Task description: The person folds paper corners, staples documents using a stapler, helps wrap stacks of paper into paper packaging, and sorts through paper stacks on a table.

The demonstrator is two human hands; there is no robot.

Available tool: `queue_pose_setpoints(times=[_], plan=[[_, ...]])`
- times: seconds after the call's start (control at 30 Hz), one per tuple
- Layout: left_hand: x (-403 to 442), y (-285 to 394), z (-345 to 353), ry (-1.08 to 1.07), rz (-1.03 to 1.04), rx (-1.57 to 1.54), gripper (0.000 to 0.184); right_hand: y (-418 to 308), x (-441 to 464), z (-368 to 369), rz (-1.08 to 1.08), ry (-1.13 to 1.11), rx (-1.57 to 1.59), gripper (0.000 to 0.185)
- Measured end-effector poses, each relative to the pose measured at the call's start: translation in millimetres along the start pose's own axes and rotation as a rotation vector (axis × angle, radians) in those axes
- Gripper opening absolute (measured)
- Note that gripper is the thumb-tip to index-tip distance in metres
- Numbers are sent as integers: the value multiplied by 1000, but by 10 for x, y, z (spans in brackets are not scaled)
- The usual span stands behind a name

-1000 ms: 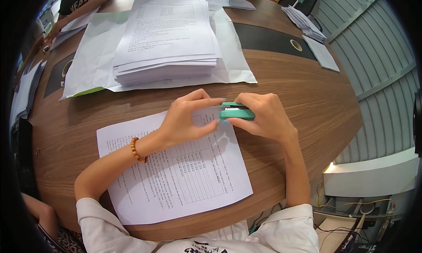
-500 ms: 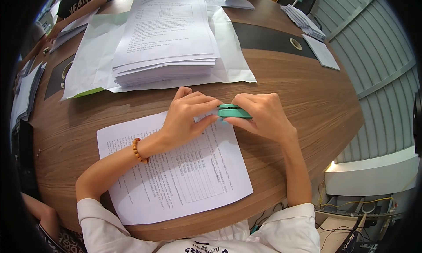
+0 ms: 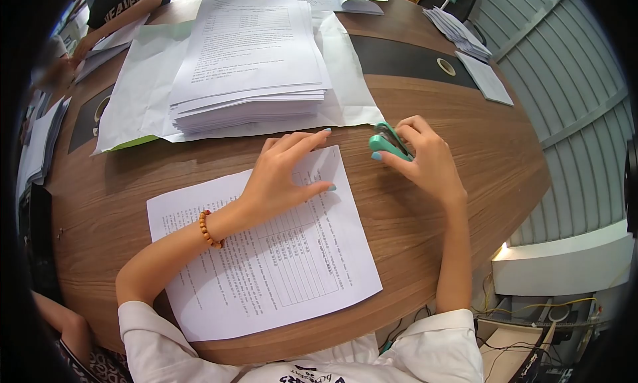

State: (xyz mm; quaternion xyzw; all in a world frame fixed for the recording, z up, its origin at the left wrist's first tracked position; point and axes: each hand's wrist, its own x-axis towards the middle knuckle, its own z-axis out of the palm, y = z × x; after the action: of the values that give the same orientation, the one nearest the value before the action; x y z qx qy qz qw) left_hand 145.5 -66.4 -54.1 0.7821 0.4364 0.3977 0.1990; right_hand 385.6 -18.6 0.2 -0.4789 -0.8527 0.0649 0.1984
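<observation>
A green stapler is gripped in my right hand, held over the bare wood to the right of the printed sheets. Its jaws are apart and point to the upper left. My left hand is over the top right part of those sheets, thumb and fingers spread, holding nothing. A staple at the sheets' corner is too small to make out. Beyond my hands, a thick stack of printed paper rests on a crumpled white wrapper.
The brown table has a rounded right edge. More papers and a white pad lie at the far right. A person in a black shirt is at the far left. Other stacks stand along the left edge.
My right hand has moved right with the stapler, away from the sheets' corner, and the stapler has turned. My left thumb and fingers have spread apart. Another person's hand now shows at the far side.
</observation>
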Motion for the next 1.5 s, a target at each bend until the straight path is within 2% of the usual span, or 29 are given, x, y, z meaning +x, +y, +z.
queue_pose_setpoints(times=[0.03,0.17,0.23,0.27,0.33,0.37,0.43,0.47,0.53,0.57,0.6,0.67,0.73,0.8,0.87,0.9,0.97,1.0,1.07,1.1,1.13,1.17,1.2,1.3,1.37,1.5], plan=[[0,-8,6,12,3,3,61,51,-17,9,59,-58,-121,46],[0,-3,3,28,-17,8,58,115,-59,60,18,-24,-195,42],[-4,20,-26,-18,-90,63,57,93,-32,64,-84,122,-170,36],[1,34,-55,-17,-90,63,57,75,-25,69,-86,122,-171,36],[45,100,-183,-88,-104,384,48,41,-10,75,-125,264,-197,28],[100,135,-332,-88,-104,392,48,20,-6,66,-128,269,-192,28],[256,197,-685,-730,-377,234,36,-25,-9,56,-76,260,-102,24],[255,166,-764,-731,-377,245,36,-30,-9,64,-76,268,-96,24],[231,118,-919,-908,-223,45,21,-22,-4,87,-122,330,-104,19],[230,112,-977,-902,-137,36,15,-7,0,97,-128,341,-97,19],[243,126,-1068,-898,-142,53,15,15,-6,110,-108,327,-93,17],[330,158,-1319,-633,-238,81,12,45,-13,129,-91,336,-73,16],[480,20,-1656,-269,-230,250,15,59,-12,137,-19,313,-83,14],[852,-273,-2024,-52,-101,251,21,58,-18,123,-35,332,-76,13],[1302,-980,-2487,42,-109,265,49,58,-22,142,-59,336,-70,13],[1315,-977,-2436,48,-110,274,49,71,-21,162,-79,343,-72,12],[1413,-904,-2261,470,-548,1083,77,64,-18,164,-107,359,-76,11],[1324,-1079,-2215,447,-363,995,92,46,-27,166,-98,351,-81,11],[939,-730,-1720,287,-219,1151,79,31,-40,174,-91,350,-82,11],[750,-587,-1542,165,-244,1102,74,27,-39,182,-110,347,-95,10],[584,-458,-1441,48,-238,1035,77,15,-42,195,-128,341,-107,10],[489,-269,-1414,-166,-345,951,79,0,-46,201,-132,341,-98,10],[374,-221,-1439,-297,-332,883,79,-14,-49,199,-150,331,-86,10],[302,-310,-1575,-308,-332,790,78,-57,-53,214,-185,326,-89,10],[375,-581,-1756,-78,-508,632,72,-101,-49,222,-198,332,-101,10],[318,-740,-2010,46,-592,422,66,-127,-58,218,-200,297,-95,10]])
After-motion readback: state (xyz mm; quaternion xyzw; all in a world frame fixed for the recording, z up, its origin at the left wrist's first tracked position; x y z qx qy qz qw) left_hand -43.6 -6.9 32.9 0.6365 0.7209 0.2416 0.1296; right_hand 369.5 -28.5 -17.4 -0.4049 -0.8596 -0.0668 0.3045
